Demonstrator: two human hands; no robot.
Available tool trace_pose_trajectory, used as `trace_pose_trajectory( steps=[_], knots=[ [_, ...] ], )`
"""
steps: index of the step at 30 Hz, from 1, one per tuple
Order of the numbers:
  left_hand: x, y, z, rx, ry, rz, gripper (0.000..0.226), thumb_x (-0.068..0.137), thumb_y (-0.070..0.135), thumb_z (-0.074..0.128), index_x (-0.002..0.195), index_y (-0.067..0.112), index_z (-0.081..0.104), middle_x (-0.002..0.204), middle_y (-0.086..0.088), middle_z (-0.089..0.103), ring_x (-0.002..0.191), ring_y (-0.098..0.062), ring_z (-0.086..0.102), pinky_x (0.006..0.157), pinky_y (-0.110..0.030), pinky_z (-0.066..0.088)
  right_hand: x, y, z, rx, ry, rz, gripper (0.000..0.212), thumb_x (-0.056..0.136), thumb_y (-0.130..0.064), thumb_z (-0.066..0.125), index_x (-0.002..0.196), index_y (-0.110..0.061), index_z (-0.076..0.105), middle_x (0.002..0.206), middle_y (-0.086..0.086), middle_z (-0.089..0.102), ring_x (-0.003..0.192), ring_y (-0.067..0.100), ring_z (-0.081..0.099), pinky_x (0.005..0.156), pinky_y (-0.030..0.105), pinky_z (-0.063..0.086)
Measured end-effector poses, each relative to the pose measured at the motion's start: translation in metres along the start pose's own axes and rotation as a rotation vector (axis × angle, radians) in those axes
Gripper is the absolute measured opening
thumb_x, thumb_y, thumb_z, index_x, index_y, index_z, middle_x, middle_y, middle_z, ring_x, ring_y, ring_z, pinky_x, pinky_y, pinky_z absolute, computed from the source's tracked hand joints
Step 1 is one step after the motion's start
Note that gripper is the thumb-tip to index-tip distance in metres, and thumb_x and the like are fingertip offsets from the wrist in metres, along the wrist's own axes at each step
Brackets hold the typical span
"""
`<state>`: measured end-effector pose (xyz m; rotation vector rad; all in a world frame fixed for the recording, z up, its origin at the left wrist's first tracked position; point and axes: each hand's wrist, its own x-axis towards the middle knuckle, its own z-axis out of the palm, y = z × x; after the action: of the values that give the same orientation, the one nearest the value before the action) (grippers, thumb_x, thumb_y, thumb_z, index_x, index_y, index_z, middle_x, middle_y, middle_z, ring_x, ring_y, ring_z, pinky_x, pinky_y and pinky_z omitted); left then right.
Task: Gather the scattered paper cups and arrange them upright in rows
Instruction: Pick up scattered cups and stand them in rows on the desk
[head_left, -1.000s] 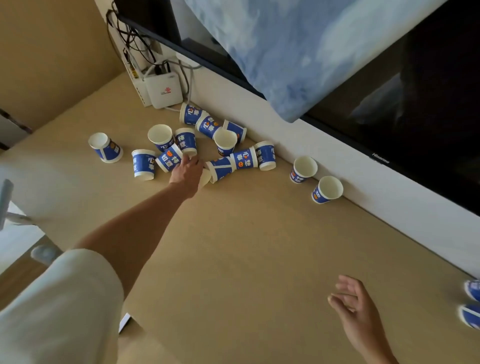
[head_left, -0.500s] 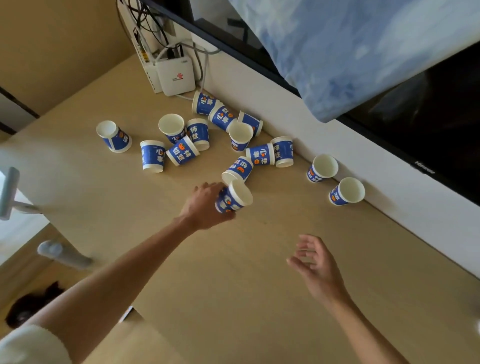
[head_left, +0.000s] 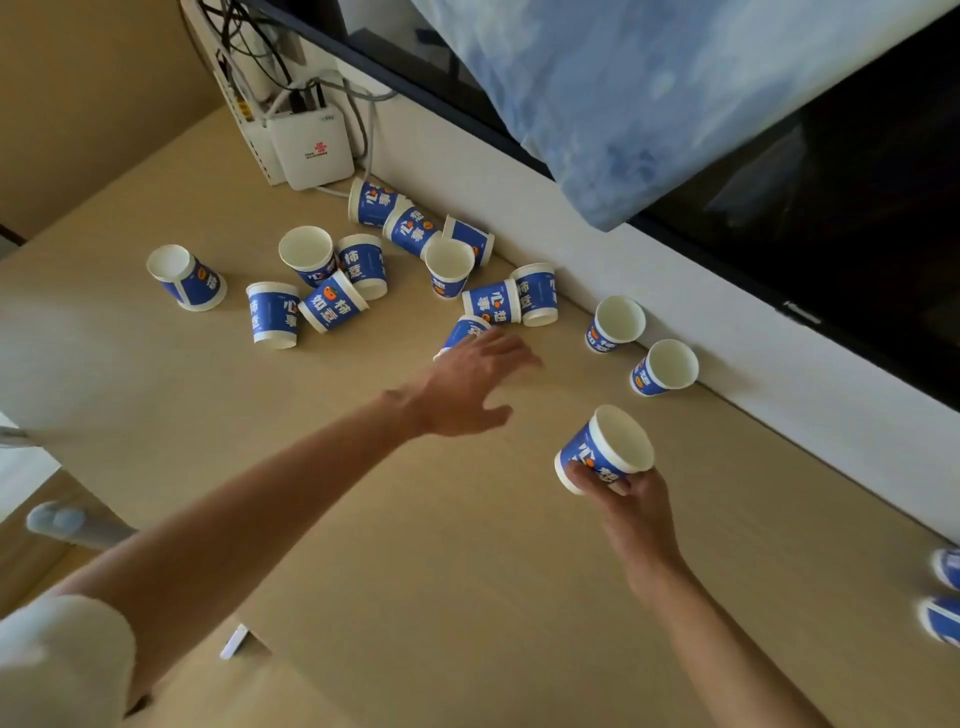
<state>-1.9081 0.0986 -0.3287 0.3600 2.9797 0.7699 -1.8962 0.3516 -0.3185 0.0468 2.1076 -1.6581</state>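
Note:
Blue-and-white paper cups lie scattered on the tan tabletop (head_left: 363, 467). My right hand (head_left: 623, 499) grips one cup (head_left: 605, 449) by its base, mouth tilted up. My left hand (head_left: 467, 387) is open with fingers spread, reaching over a cup lying on its side (head_left: 464, 330). Two cups stand upright by the wall (head_left: 615, 323) (head_left: 666, 367). Several more lie or stand in a cluster at the back, such as one upright cup (head_left: 449, 266) and one far-left cup (head_left: 184, 278).
A white router (head_left: 310, 145) with cables sits at the back corner. A white wall ledge (head_left: 727, 332) runs along the table under a dark TV screen (head_left: 857, 208) draped with a blue cloth (head_left: 623, 93). Two more cups peek in at the right edge (head_left: 943, 618).
The cup passed from my left hand to my right hand. My left hand has moved back toward the pile, open. My right hand moved right with the cup.

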Motion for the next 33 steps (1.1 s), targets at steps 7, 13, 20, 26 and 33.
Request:
trace_pose_trajectory(
  steps=[7,13,20,26,33],
  knots=[
    [0.035,-0.076,-0.006,0.629,-0.388,-0.042,0.088,0.081,0.015,0.075,0.152,0.027,0.025,0.162,0.002,0.022,0.147,-0.023,0.023,0.117,-0.040,0.032,-0.024,0.030,-0.035,-0.006,0.048,0.121,0.065,0.051,-0.049,0.081,0.109,-0.022,0.068,0.096,-0.010,0.077,0.090,0.006,0.072,0.068,0.011,0.050],
    [0.006,-0.062,0.027,0.613,-0.449,-0.062,0.078,0.082,0.023,0.074,0.147,0.033,0.032,0.157,-0.002,0.026,0.137,-0.024,0.034,0.105,-0.038,0.043,-0.049,0.049,-0.072,0.105,0.134,0.119,0.066,0.057,-0.029,0.086,0.116,-0.031,0.057,0.103,-0.010,0.074,0.093,0.007,0.072,0.070,0.015,0.055],
    [-0.035,0.001,0.075,0.216,-0.306,-0.174,0.063,0.072,0.047,0.077,0.124,0.017,0.057,0.121,-0.004,0.050,0.110,-0.025,0.051,0.088,-0.040,0.049,-0.085,0.073,-0.113,0.083,0.198,0.169,0.063,0.054,-0.027,0.081,0.114,-0.019,0.063,0.097,-0.002,0.075,0.085,0.008,0.071,0.064,0.011,0.051],
    [-0.041,0.128,0.113,-0.301,-0.133,-0.273,0.061,0.071,0.068,0.052,0.104,0.017,0.051,0.094,0.004,0.055,0.090,-0.019,0.049,0.077,-0.037,0.045,-0.123,0.094,-0.155,0.184,0.295,0.210,0.065,0.058,-0.038,0.084,0.118,-0.028,0.061,0.106,-0.009,0.075,0.095,0.007,0.071,0.071,0.015,0.053],
    [-0.024,0.261,0.164,-0.652,-0.142,-0.339,0.048,0.070,0.047,0.075,0.110,0.028,0.056,0.097,0.011,0.069,0.090,-0.009,0.064,0.077,-0.028,0.050,-0.164,0.130,-0.226,0.261,0.435,0.214,0.062,0.061,-0.038,0.083,0.118,-0.027,0.060,0.110,-0.003,0.074,0.098,0.012,0.071,0.078,0.021,0.055]
  ],
)
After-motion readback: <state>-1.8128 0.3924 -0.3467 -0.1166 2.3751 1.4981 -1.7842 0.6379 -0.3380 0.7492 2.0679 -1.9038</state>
